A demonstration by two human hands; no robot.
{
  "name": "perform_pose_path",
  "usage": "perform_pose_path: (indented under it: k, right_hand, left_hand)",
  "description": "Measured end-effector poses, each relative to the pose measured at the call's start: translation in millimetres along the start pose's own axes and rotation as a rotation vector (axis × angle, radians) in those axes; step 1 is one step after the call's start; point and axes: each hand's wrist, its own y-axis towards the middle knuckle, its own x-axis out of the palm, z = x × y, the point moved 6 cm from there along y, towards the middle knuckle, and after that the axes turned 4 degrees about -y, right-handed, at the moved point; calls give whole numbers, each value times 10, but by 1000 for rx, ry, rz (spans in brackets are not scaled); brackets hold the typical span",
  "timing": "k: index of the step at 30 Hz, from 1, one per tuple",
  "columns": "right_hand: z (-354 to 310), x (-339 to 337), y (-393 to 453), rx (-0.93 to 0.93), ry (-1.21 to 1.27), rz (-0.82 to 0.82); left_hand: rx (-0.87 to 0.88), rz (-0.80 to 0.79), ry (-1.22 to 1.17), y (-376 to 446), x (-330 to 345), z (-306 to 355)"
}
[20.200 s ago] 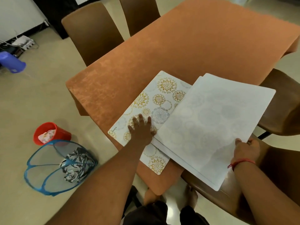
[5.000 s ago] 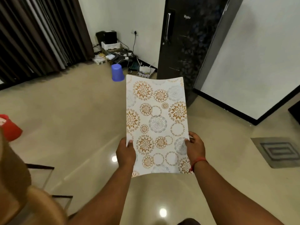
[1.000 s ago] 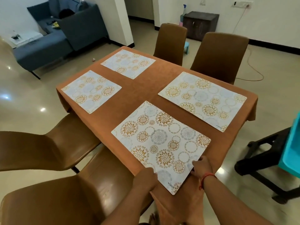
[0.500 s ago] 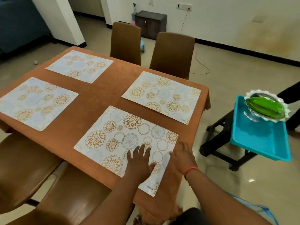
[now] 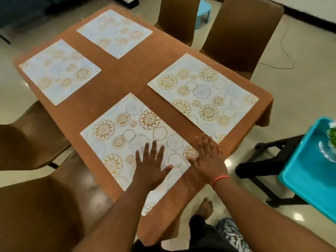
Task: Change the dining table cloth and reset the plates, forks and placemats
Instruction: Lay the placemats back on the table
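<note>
On rust velvety tablecloth [image 5: 116, 84]: nearest floral rect placemat [image 5: 127, 135], smooth; left hand [image 5: 151, 166] & right hand [image 5: 207, 159] flat, fingers [image 5: 154, 148] spread.

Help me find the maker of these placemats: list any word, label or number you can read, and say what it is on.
Nothing can be read with certainty.
Small dark print at the near corner of the far-right placemat: too small and blurred to read.
The near placemat under the left hand and right hand: no print shows.
Orange tablecloth and turquoise tray: no text visible.

Right hand [image 5: 207, 159] flattened — off placemat [image 5: 134, 142] edge.
</note>
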Motion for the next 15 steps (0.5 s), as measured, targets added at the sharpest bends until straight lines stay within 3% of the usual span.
perform_pose_path:
  k: [8, 15]
  right_hand:
    - [526, -95, 53, -97, -33, -32]
    - [1133, -398, -144, 68, -9, 32]
  left_hand:
    - [-37, -9, -7, 68, -61, 668]
    - [56, -9, -71, 445, -201, 1140]
